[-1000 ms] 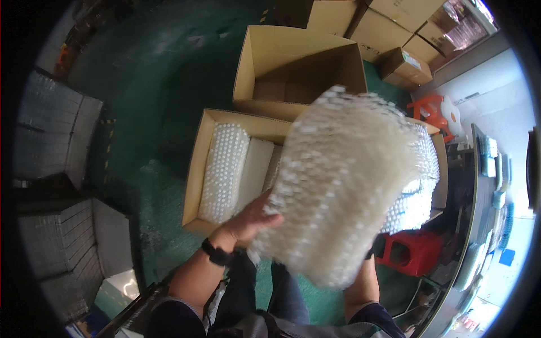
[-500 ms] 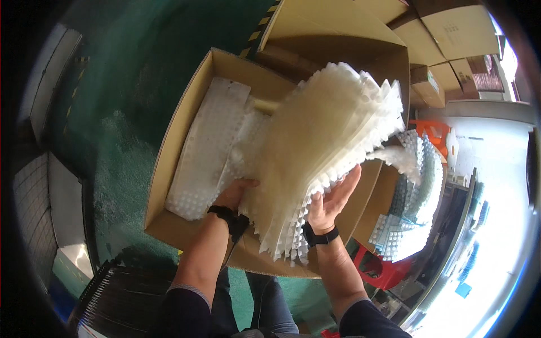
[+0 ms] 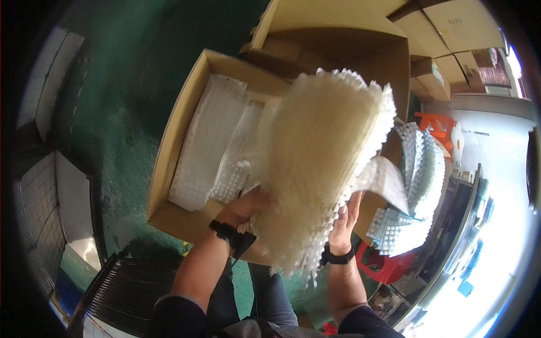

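Over an open cardboard box (image 3: pixel 169 213), both hands hold a thick stack of thin, translucent plastic sheets with bumpy edges (image 3: pixel 315 146). My left hand (image 3: pixel 248 207) grips the stack's lower left side; its fingertips are partly hidden. My right hand (image 3: pixel 345 222) presses against the right side, fingers pointing up along the sheet edges. One loose sheet (image 3: pixel 386 180) curls out of the stack to the right. Inside the box lie more translucent bumpy sheets (image 3: pixel 208 141), left of the held stack.
A larger open carton (image 3: pixel 349 48) stands beyond the box, with stacked closed cartons (image 3: pixel 462 28) at the far right. More bumpy sheets (image 3: pixel 417 174) lie to the right, near a red stool (image 3: pixel 383 265) and an orange plastic thing (image 3: pixel 437 129). A black crate (image 3: pixel 132 293) sits at lower left.
The held stack has shifted slightly and blurs with motion. My right hand has moved right and toward me, the left hand a little right. The loose sheet now curls out further.
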The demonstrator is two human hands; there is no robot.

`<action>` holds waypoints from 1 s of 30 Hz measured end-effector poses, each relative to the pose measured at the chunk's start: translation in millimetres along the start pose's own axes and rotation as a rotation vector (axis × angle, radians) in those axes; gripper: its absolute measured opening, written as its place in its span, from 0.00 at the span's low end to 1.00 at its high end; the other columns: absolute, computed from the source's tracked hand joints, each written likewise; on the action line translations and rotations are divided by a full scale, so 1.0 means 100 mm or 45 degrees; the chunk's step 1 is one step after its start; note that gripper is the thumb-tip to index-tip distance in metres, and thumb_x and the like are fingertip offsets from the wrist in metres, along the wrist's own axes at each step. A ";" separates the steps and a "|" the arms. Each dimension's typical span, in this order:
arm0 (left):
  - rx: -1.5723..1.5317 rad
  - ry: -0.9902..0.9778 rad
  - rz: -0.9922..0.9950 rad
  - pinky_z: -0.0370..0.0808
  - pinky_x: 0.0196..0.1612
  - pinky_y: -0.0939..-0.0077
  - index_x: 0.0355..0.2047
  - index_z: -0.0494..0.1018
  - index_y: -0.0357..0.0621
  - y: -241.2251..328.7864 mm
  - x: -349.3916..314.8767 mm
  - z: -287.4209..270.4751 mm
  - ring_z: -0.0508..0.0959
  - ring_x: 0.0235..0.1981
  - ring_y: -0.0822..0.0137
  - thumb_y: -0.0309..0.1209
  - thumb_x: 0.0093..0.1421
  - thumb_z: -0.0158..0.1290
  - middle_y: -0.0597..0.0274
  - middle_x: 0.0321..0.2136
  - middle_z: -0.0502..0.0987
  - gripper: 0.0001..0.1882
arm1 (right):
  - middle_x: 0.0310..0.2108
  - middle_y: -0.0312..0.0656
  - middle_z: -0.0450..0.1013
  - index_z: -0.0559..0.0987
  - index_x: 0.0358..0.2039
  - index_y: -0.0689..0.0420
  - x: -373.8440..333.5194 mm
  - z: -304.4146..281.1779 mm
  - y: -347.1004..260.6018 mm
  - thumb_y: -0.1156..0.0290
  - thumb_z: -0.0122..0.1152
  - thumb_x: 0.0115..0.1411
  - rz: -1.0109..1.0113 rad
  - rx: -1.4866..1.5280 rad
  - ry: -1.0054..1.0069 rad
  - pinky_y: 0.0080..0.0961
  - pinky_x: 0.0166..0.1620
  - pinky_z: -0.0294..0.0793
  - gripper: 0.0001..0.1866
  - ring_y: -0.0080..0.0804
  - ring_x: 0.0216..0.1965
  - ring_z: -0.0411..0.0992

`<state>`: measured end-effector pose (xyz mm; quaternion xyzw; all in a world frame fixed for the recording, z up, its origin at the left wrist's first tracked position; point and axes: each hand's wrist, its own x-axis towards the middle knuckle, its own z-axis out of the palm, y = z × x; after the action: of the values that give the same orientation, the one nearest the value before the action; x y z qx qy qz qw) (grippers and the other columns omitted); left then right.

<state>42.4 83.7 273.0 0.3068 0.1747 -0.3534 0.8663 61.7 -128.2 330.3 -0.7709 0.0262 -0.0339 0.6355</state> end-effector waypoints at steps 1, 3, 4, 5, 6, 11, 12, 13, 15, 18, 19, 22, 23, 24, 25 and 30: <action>0.106 -0.046 -0.006 0.60 0.55 0.71 0.55 0.56 0.38 0.02 -0.07 0.12 0.65 0.51 0.65 0.32 0.44 0.61 0.59 0.49 0.67 0.39 | 0.62 0.54 0.40 0.39 0.60 0.66 -0.03 -0.10 -0.04 0.50 0.53 0.55 0.079 -0.035 -0.040 0.33 0.61 0.40 0.47 0.38 0.63 0.40; 0.236 -0.060 -0.004 0.60 0.55 0.71 0.55 0.56 0.37 0.10 -0.22 0.41 0.65 0.51 0.65 0.33 0.45 0.61 0.59 0.50 0.66 0.39 | 0.62 0.53 0.40 0.41 0.60 0.68 -0.09 -0.33 -0.19 0.50 0.51 0.56 0.148 -0.055 -0.062 0.32 0.62 0.40 0.46 0.38 0.63 0.41; 0.345 -0.059 -0.006 0.60 0.55 0.72 0.56 0.55 0.36 0.15 -0.33 0.58 0.65 0.51 0.65 0.35 0.46 0.61 0.59 0.50 0.66 0.39 | 0.60 0.51 0.46 0.45 0.60 0.66 -0.11 -0.41 -0.36 0.48 0.49 0.57 0.240 0.058 -0.080 0.31 0.59 0.47 0.43 0.37 0.60 0.47; 0.368 -0.047 -0.014 0.60 0.55 0.72 0.56 0.55 0.36 0.20 -0.46 0.75 0.65 0.51 0.65 0.35 0.46 0.61 0.59 0.50 0.66 0.39 | 0.58 0.48 0.51 0.48 0.60 0.63 -0.14 -0.47 -0.51 0.47 0.47 0.57 0.335 0.177 -0.103 0.30 0.57 0.54 0.41 0.35 0.58 0.53; 0.551 -0.007 0.092 0.59 0.55 0.72 0.54 0.56 0.36 0.25 -0.60 0.93 0.65 0.51 0.65 0.37 0.47 0.61 0.58 0.49 0.66 0.38 | 0.56 0.45 0.57 0.52 0.60 0.61 -0.19 -0.54 -0.65 0.46 0.45 0.57 0.430 0.299 -0.127 0.30 0.54 0.60 0.39 0.34 0.55 0.59; 1.152 -0.231 -0.180 0.57 0.55 0.72 0.52 0.58 0.34 0.40 -0.96 1.48 0.63 0.52 0.66 0.41 0.49 0.60 0.56 0.50 0.65 0.37 | 0.60 0.46 0.51 0.44 0.61 0.64 -0.64 -0.96 -1.04 0.42 0.47 0.55 0.697 0.555 -0.178 0.29 0.59 0.51 0.47 0.33 0.59 0.51; 1.040 -0.222 -0.214 0.56 0.56 0.72 0.52 0.58 0.33 0.32 -1.07 1.55 0.62 0.52 0.65 0.42 0.49 0.59 0.55 0.50 0.65 0.36 | 0.59 0.45 0.52 0.45 0.61 0.62 -0.77 -0.95 -1.05 0.42 0.49 0.54 0.881 0.631 -0.088 0.30 0.57 0.55 0.46 0.33 0.58 0.54; 0.934 -0.229 -0.236 0.56 0.56 0.72 0.51 0.59 0.32 0.29 -1.14 1.65 0.62 0.53 0.65 0.42 0.50 0.58 0.55 0.50 0.65 0.35 | 0.58 0.45 0.53 0.47 0.61 0.60 -0.96 -1.03 -0.92 0.43 0.48 0.54 0.979 0.852 -0.110 0.30 0.56 0.58 0.44 0.33 0.56 0.56; 0.963 -0.195 -0.435 0.56 0.56 0.72 0.51 0.59 0.32 0.29 -1.24 1.77 0.62 0.52 0.65 0.41 0.51 0.58 0.54 0.50 0.64 0.34 | 0.57 0.45 0.55 0.49 0.60 0.58 -1.24 -1.06 -0.78 0.46 0.47 0.57 1.167 1.222 -0.103 0.32 0.54 0.62 0.39 0.34 0.54 0.59; 1.055 -0.041 -0.778 0.57 0.55 0.72 0.51 0.59 0.30 0.33 -1.34 1.94 0.63 0.52 0.64 0.45 0.52 0.56 0.53 0.50 0.64 0.35 | 0.56 0.44 0.56 0.53 0.59 0.55 -1.30 -0.86 -0.94 0.55 0.39 0.62 1.377 1.557 0.024 0.35 0.54 0.63 0.29 0.36 0.53 0.61; 1.112 0.028 -1.029 0.56 0.56 0.72 0.52 0.58 0.29 0.48 -1.29 2.18 0.62 0.53 0.62 0.48 0.52 0.55 0.51 0.51 0.64 0.37 | 0.56 0.44 0.57 0.54 0.58 0.56 -1.30 -0.81 -0.94 0.56 0.37 0.63 1.439 1.640 -0.018 0.36 0.54 0.63 0.27 0.37 0.53 0.61; 1.395 0.217 -1.311 0.55 0.57 0.70 0.55 0.54 0.30 0.37 -1.42 2.22 0.59 0.56 0.59 0.53 0.52 0.52 0.48 0.54 0.60 0.43 | 0.53 0.44 0.62 0.58 0.56 0.59 -1.41 -0.66 -0.87 0.52 0.37 0.61 1.349 1.816 -0.243 0.38 0.54 0.64 0.29 0.39 0.51 0.63; 1.436 0.358 -1.313 0.54 0.57 0.70 0.56 0.51 0.31 0.30 -1.46 2.12 0.57 0.57 0.59 0.52 0.52 0.52 0.47 0.55 0.58 0.43 | 0.53 0.44 0.62 0.58 0.56 0.59 -1.43 -0.65 -0.75 0.52 0.37 0.61 1.352 1.880 -0.240 0.38 0.54 0.64 0.29 0.39 0.51 0.63; 1.477 0.502 -1.307 0.54 0.58 0.69 0.58 0.49 0.32 0.26 -1.50 2.06 0.55 0.58 0.59 0.51 0.53 0.52 0.47 0.56 0.56 0.44 | 0.53 0.44 0.62 0.58 0.56 0.59 -1.49 -0.56 -0.67 0.52 0.37 0.61 1.327 1.944 -0.221 0.38 0.54 0.64 0.29 0.39 0.51 0.63; 1.330 0.514 -1.223 0.52 0.59 0.69 0.59 0.43 0.34 0.34 -1.33 2.45 0.53 0.59 0.59 0.46 0.55 0.52 0.47 0.57 0.53 0.43 | 0.53 0.44 0.62 0.58 0.56 0.59 -1.56 -0.59 -0.57 0.52 0.38 0.61 1.306 1.997 -0.179 0.38 0.54 0.64 0.29 0.39 0.51 0.63; 1.806 0.682 -1.046 0.51 0.59 0.70 0.59 0.35 0.31 0.42 -1.59 2.47 0.52 0.59 0.58 0.37 0.53 0.54 0.45 0.56 0.53 0.46 | 0.52 0.45 0.62 0.58 0.56 0.59 -1.48 -0.50 -0.55 0.52 0.40 0.60 1.111 2.219 -0.127 0.38 0.53 0.64 0.30 0.39 0.51 0.64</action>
<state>-15.6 25.7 558.0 0.7608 0.2084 -0.5801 0.2031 -90.5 -154.6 390.7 0.0460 0.2482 0.2297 0.9400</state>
